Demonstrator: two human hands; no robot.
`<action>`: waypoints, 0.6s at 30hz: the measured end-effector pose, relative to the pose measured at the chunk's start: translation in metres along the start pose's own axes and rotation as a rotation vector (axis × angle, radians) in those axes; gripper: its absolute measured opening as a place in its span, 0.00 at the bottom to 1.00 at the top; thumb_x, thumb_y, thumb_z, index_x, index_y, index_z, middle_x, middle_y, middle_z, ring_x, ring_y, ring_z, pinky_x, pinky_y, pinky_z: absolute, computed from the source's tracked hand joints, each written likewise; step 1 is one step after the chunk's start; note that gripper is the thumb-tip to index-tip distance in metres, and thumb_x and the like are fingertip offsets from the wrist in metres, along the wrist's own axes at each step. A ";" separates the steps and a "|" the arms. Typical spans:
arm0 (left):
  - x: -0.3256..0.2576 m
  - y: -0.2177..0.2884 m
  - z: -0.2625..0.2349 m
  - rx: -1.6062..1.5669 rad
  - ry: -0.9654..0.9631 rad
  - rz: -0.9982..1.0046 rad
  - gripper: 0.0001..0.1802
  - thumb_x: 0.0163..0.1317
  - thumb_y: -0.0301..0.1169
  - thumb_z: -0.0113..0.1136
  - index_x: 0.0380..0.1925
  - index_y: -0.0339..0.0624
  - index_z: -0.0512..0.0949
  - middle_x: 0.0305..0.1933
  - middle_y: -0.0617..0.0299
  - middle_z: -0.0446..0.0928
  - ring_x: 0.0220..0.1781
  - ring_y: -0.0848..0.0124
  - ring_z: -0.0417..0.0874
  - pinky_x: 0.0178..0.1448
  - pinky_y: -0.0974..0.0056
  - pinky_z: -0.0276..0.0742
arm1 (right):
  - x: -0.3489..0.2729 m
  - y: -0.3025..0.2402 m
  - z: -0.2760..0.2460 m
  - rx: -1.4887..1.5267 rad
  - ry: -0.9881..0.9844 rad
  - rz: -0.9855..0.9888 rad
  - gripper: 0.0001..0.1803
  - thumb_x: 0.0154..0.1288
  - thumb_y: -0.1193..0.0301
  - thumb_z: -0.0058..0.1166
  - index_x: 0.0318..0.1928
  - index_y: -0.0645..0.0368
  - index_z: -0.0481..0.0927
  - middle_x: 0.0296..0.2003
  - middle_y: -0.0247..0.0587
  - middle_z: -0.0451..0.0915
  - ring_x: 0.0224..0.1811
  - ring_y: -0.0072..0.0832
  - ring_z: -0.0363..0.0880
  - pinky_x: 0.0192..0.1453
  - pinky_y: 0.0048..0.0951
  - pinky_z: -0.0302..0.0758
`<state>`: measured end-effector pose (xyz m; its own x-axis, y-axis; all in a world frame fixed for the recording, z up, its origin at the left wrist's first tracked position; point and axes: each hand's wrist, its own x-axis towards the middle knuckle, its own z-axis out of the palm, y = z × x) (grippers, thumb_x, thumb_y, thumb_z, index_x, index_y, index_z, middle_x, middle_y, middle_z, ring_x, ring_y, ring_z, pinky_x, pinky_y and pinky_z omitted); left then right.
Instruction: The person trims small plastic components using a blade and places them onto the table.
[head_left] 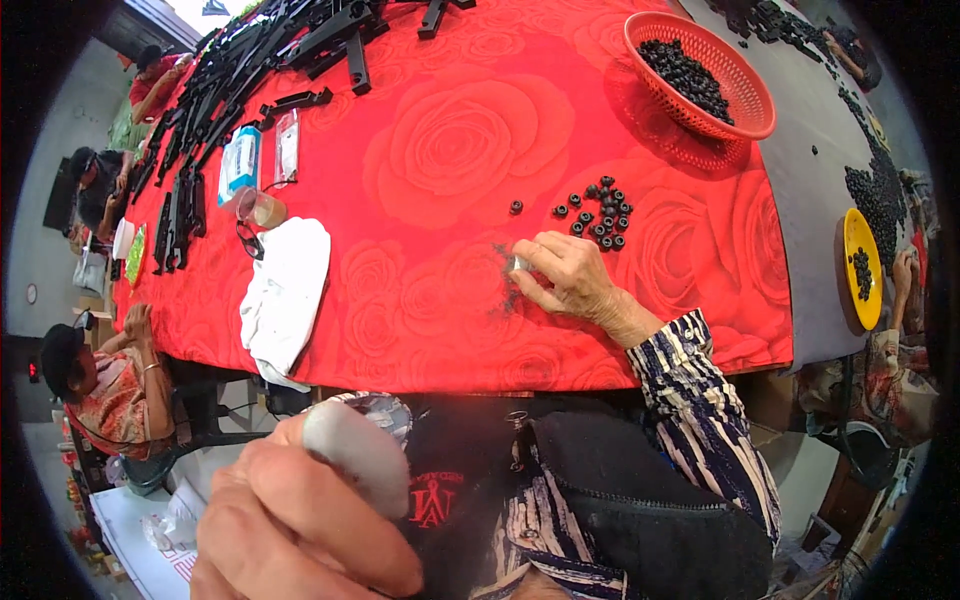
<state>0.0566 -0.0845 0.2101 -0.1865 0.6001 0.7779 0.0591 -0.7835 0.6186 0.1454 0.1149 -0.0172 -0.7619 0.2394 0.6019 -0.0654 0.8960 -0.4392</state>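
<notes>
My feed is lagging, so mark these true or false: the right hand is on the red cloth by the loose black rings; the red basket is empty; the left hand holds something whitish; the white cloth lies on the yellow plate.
1. The right hand rests on the red tablecloth near the loose black rings. True.
2. The red basket is empty. False: it holds many small black pieces.
3. The left hand holds a whitish object. True.
4. The white cloth lies on the yellow plate. False: it lies on the tablecloth, far to the left of the plate.
</notes>
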 end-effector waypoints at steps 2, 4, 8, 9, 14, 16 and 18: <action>0.007 0.004 -0.013 0.017 -0.133 -0.155 0.08 0.62 0.36 0.54 0.41 0.53 0.76 0.31 0.72 0.73 0.34 0.74 0.69 0.39 0.68 0.67 | -0.011 0.011 -0.004 -0.054 0.024 0.012 0.10 0.53 0.67 0.57 0.33 0.57 0.73 0.23 0.40 0.72 0.25 0.36 0.75 0.27 0.34 0.72; 0.007 0.022 -0.020 0.090 -0.250 -0.337 0.07 0.63 0.38 0.53 0.39 0.54 0.76 0.32 0.70 0.73 0.36 0.73 0.71 0.41 0.68 0.73 | -0.008 0.009 -0.005 -0.035 0.014 -0.006 0.12 0.51 0.72 0.60 0.36 0.62 0.75 0.23 0.40 0.73 0.23 0.36 0.75 0.25 0.33 0.71; -0.024 0.004 -0.019 0.033 0.005 0.134 0.10 0.63 0.33 0.50 0.43 0.47 0.74 0.30 0.75 0.77 0.28 0.77 0.70 0.34 0.70 0.59 | 0.000 0.004 0.001 0.001 0.048 -0.029 0.12 0.50 0.74 0.60 0.37 0.62 0.75 0.23 0.41 0.73 0.24 0.37 0.75 0.25 0.33 0.71; -0.023 0.001 -0.021 0.030 0.005 0.140 0.10 0.63 0.33 0.50 0.43 0.47 0.74 0.30 0.75 0.77 0.28 0.77 0.70 0.34 0.70 0.59 | 0.001 0.005 0.000 -0.005 0.047 -0.032 0.12 0.50 0.74 0.60 0.37 0.62 0.75 0.23 0.41 0.73 0.24 0.37 0.75 0.25 0.33 0.71; -0.021 0.009 -0.046 -0.181 -0.267 -0.012 0.11 0.62 0.37 0.52 0.44 0.52 0.75 0.35 0.73 0.76 0.35 0.73 0.71 0.38 0.65 0.65 | 0.000 0.004 0.005 0.013 0.005 -0.035 0.13 0.50 0.75 0.59 0.37 0.62 0.75 0.24 0.42 0.74 0.24 0.36 0.75 0.26 0.32 0.71; -0.024 0.016 -0.055 -0.255 -0.364 -0.070 0.12 0.61 0.38 0.53 0.44 0.54 0.75 0.37 0.72 0.75 0.37 0.72 0.71 0.40 0.63 0.67 | -0.008 0.006 -0.004 -0.022 -0.012 -0.038 0.12 0.50 0.75 0.59 0.37 0.62 0.75 0.24 0.42 0.74 0.24 0.36 0.75 0.26 0.32 0.71; -0.024 0.031 -0.064 -0.313 -0.470 -0.138 0.12 0.61 0.40 0.54 0.44 0.56 0.75 0.39 0.71 0.75 0.40 0.70 0.71 0.42 0.61 0.70 | -0.009 0.003 -0.007 0.002 -0.030 0.035 0.12 0.50 0.75 0.59 0.38 0.62 0.75 0.23 0.42 0.73 0.24 0.36 0.74 0.26 0.32 0.71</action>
<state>0.0006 -0.1332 0.2037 0.2882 0.6511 0.7021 -0.2410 -0.6603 0.7113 0.1564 0.1184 -0.0196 -0.7826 0.2597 0.5658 -0.0391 0.8866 -0.4610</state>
